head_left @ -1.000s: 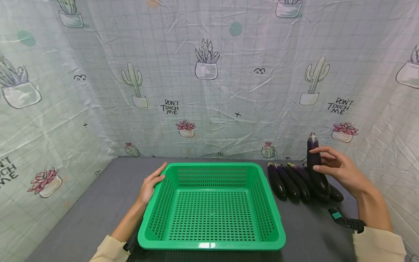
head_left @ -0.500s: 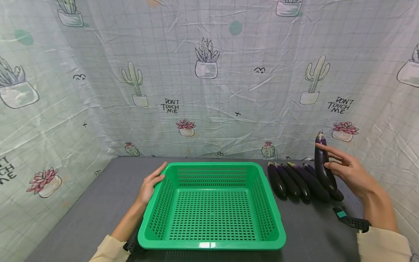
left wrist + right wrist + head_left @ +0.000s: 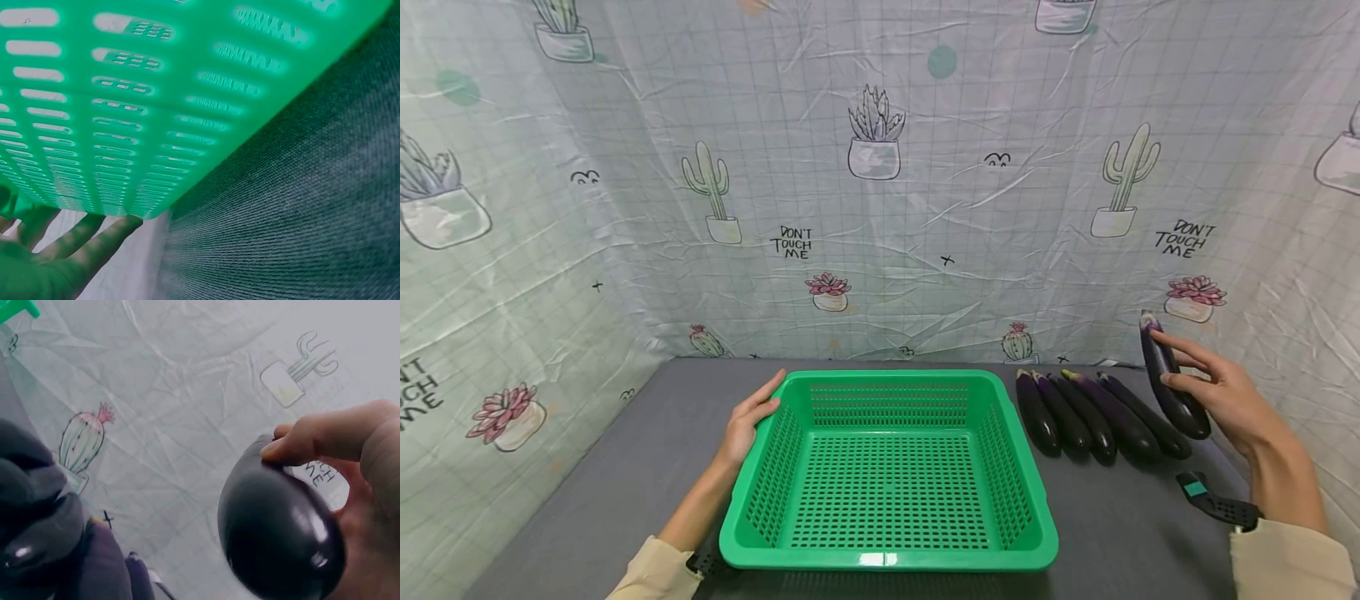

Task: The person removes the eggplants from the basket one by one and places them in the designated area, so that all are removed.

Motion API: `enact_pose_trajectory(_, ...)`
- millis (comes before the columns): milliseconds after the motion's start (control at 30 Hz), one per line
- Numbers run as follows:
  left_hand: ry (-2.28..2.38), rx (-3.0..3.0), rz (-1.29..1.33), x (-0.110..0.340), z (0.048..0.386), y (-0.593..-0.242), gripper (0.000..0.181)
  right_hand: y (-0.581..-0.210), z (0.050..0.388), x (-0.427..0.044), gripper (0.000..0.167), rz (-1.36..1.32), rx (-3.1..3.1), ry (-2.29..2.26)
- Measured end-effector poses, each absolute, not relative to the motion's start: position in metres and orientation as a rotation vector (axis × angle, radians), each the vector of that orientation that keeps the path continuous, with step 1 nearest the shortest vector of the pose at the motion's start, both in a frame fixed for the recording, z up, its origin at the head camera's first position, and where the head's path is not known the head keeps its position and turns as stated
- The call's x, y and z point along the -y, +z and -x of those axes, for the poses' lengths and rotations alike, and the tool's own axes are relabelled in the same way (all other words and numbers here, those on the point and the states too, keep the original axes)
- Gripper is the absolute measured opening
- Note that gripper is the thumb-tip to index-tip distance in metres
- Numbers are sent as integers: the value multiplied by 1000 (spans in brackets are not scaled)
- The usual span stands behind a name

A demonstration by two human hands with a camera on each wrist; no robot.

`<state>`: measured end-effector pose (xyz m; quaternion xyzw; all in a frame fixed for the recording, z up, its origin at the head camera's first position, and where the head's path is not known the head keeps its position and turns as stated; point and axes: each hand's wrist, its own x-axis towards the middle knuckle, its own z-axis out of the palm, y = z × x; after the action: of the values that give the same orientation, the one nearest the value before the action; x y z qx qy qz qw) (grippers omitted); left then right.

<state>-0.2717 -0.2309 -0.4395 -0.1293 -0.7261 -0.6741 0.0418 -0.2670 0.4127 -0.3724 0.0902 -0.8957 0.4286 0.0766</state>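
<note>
My right hand [image 3: 1228, 396] pinches a dark purple eggplant [image 3: 1176, 387] between thumb and fingers, near the right end of a row of eggplants. It leans, stem end up and away from me, apparently above the table. In the right wrist view, the rounded end of this eggplant [image 3: 281, 531] faces the camera. Several more eggplants [image 3: 1108, 417] lie side by side, stems toward the back wall. My left hand [image 3: 741, 429] grips the left rim of a green plastic basket [image 3: 887, 560], thumb on the rim. Below the rim, its fingers [image 3: 94, 250] show outside the perforated wall.
The basket stands in the middle of the grey table [image 3: 625, 492], its slotted floor bare. The eggplant row begins close to its right side. A cloth backdrop [image 3: 925, 208] printed with cacti rises behind the table and along both sides.
My right hand has carried the pinched eggplant to the right and slightly lower, off the row, uncovering the eggplants beneath it. My left hand and the basket have stayed put.
</note>
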Motion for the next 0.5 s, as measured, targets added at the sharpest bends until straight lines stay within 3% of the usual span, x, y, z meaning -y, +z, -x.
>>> enact_pose_trajectory(267, -2008, 2245, 410, 231, 274, -440, 56, -381, 271, -420, 50, -257, 2679, 1189)
enact_pose_trajectory(500, -1907, 2300, 396, 232, 273, -440, 55, -390, 272, -431, 53, -209, 2723, 1143)
